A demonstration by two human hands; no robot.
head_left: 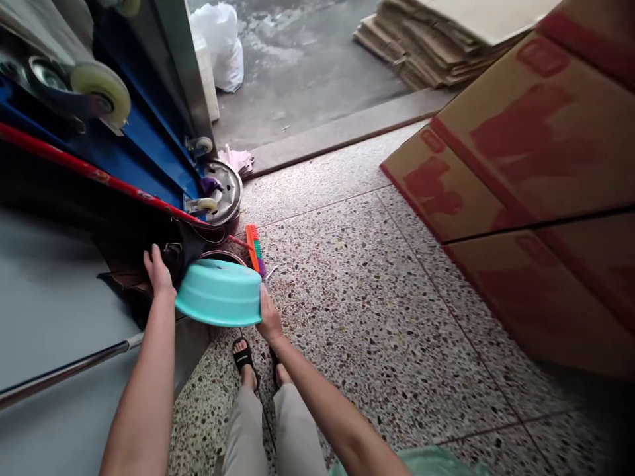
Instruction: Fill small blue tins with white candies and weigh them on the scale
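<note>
A turquoise plastic basin (pixel 221 294) is tilted above the speckled floor, its outer side toward me. My right hand (pixel 269 316) grips the basin's right edge, the fingers partly hidden behind it. My left hand (pixel 159 271) is raised at the basin's left, fingers spread and reaching toward dark items by the cart; its wrist is close to the basin's rim. Behind the basin, the rim of a round container (pixel 225 254) shows. An orange brush head with green and purple bristles (pixel 254 248) lies just beyond.
A blue cart with wheels (pixel 149 125) stands at the left beside a round metal lid (pixel 228 192). Large cardboard boxes (pixel 496 152) fill the right. Flattened cardboard (pixel 426 53) and a white bag (pixel 221 46) lie farther back. A grey panel with a metal bar (pixel 69 373) is at lower left.
</note>
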